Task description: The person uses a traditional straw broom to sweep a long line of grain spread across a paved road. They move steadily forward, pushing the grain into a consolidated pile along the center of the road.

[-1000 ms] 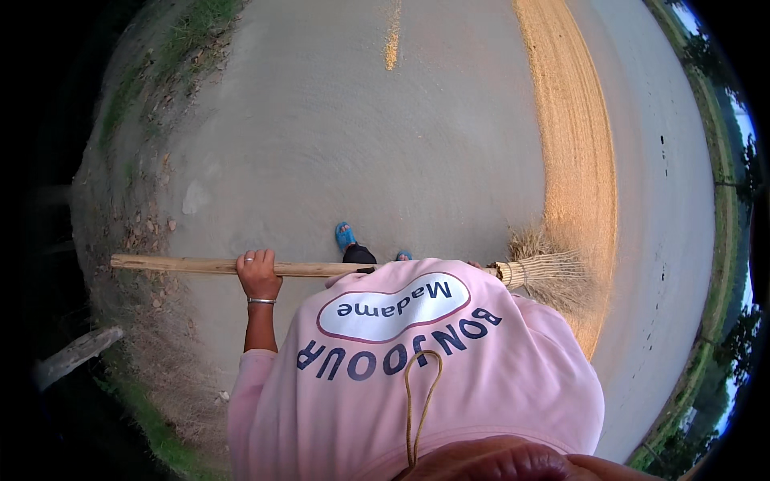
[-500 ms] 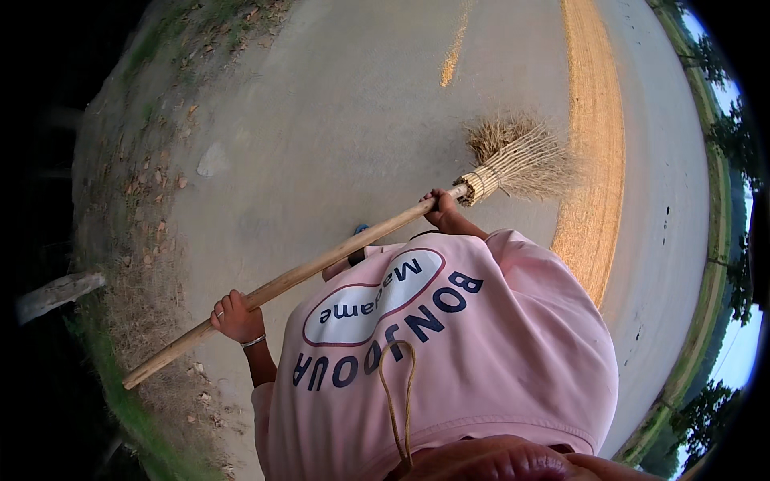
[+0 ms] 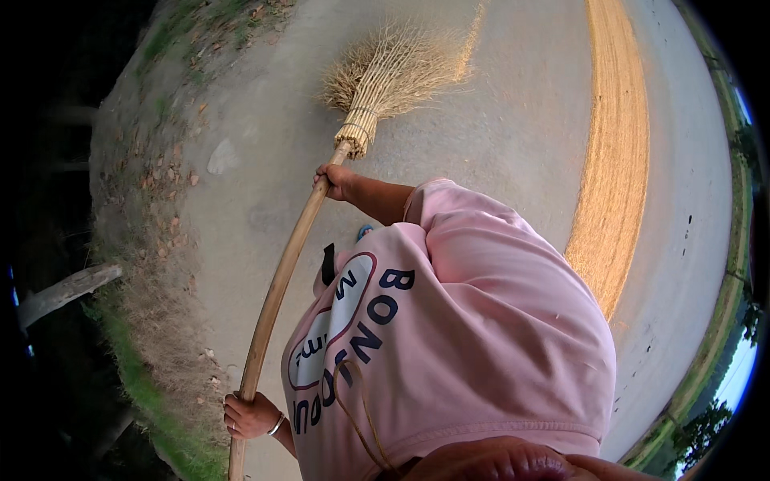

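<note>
A long twig broom (image 3: pixel 282 282) slants from the lower left up to its bushy head, which is bound with ties at the neck. Low on the wooden handle, my left hand (image 3: pixel 252 416) is closed round it, with a ring on a finger and a bracelet at the wrist. My right hand (image 3: pixel 334 182) grips the handle just below the bundled twigs. The bristle tips spread over the pavement, and their right side reaches a thin streak of golden grain (image 3: pixel 468 48). Farther right lies a wide band of golden grain (image 3: pixel 613 144).
Dry leaves and grass (image 3: pixel 164 200) line the pavement's left edge, where a pale log (image 3: pixel 72 293) juts in. A flat light patch (image 3: pixel 222 157) shows on the left of the pavement. Trees (image 3: pixel 702 433) and a green verge stand beyond the right side.
The broom head has swung from beside the wide grain band leftward and away, to the thin streak. My right hand has moved left with it; my left hand has come lower and nearer.
</note>
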`<state>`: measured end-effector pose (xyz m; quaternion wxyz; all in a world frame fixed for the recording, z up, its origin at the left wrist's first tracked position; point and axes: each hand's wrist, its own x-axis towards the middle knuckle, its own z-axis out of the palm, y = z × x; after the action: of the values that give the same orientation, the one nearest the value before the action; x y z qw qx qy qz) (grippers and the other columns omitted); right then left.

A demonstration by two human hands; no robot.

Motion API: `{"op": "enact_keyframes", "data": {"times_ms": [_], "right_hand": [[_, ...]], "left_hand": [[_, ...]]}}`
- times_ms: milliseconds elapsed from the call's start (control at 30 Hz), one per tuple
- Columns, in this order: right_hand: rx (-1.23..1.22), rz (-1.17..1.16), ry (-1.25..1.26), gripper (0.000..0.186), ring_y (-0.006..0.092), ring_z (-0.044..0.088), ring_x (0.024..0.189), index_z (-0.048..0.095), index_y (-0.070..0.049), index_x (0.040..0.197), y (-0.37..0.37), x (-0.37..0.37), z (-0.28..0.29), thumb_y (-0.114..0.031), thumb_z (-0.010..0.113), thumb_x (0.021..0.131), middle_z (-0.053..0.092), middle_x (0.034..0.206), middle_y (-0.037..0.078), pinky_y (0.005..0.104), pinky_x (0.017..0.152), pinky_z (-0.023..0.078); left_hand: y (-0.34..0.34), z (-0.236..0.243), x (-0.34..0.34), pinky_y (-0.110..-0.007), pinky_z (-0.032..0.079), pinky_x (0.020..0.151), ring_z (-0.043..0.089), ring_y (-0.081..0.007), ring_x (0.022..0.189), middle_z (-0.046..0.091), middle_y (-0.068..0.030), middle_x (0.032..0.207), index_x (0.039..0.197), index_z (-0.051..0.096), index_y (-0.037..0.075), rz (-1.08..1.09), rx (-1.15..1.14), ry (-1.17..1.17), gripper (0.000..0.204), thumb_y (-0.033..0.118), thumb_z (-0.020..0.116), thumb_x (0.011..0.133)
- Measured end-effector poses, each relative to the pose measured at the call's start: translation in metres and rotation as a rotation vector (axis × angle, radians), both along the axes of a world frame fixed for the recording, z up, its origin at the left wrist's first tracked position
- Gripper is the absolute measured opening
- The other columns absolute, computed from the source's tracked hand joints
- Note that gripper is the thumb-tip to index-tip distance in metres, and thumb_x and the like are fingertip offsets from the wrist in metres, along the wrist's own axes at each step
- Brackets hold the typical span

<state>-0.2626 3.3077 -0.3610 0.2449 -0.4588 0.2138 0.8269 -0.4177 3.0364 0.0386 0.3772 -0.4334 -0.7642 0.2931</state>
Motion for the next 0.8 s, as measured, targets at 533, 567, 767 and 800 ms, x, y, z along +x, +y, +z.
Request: {"op": "enact_keyframes", "data": {"times_ms": [533, 567, 767, 800], "right_hand": [[-0.060, -0.327, -0.144, 0.006, 0.0210, 0.047, 0.061, 0.040, -0.003, 0.081, -0.472, 0.140, -0.007, -0.005, 0.045, 0.079, 0.044, 0.064, 0.008, 0.0364, 0.063, 0.046], [-0.048, -0.367, -0.148, 0.005, 0.0212, 0.047, 0.061, 0.040, -0.003, 0.079, -0.472, 0.160, -0.010, -0.005, 0.045, 0.079, 0.044, 0.064, 0.008, 0.0367, 0.063, 0.045], [-0.132, -0.663, -0.327, 0.006, 0.0213, 0.044, 0.059, 0.040, -0.004, 0.076, -0.490, 0.290, -0.007, -0.007, 0.045, 0.078, 0.043, 0.063, 0.007, 0.0362, 0.062, 0.044], [-0.172, -0.708, -0.341, 0.007, 0.0210, 0.044, 0.058, 0.040, -0.004, 0.075, -0.501, 0.303, -0.007, -0.007, 0.045, 0.078, 0.043, 0.062, 0.007, 0.0356, 0.061, 0.044]], "left_hand": [[-0.345, -0.014, -0.007, -0.028, 0.034, 0.063, 0.050, -0.0136, 0.065, 0.044, 0.0027, 0.060, 0.064, 0.047, 0.017, -0.327, -0.132, -0.316, 0.016, 0.022, 0.058, 0.074], [-0.330, -0.024, -0.004, -0.028, 0.033, 0.063, 0.050, -0.0135, 0.064, 0.044, 0.0027, 0.059, 0.063, 0.047, 0.017, -0.374, -0.134, -0.356, 0.016, 0.021, 0.058, 0.074], [-0.230, -0.079, 0.036, -0.028, 0.031, 0.060, 0.046, -0.0145, 0.059, 0.041, 0.0023, 0.058, 0.063, 0.047, 0.015, -0.647, -0.194, -0.537, 0.012, 0.010, 0.058, 0.063], [-0.222, -0.087, 0.039, -0.029, 0.031, 0.060, 0.044, -0.0151, 0.058, 0.040, 0.0016, 0.058, 0.062, 0.046, 0.015, -0.679, -0.211, -0.621, 0.013, 0.008, 0.056, 0.059]]}}
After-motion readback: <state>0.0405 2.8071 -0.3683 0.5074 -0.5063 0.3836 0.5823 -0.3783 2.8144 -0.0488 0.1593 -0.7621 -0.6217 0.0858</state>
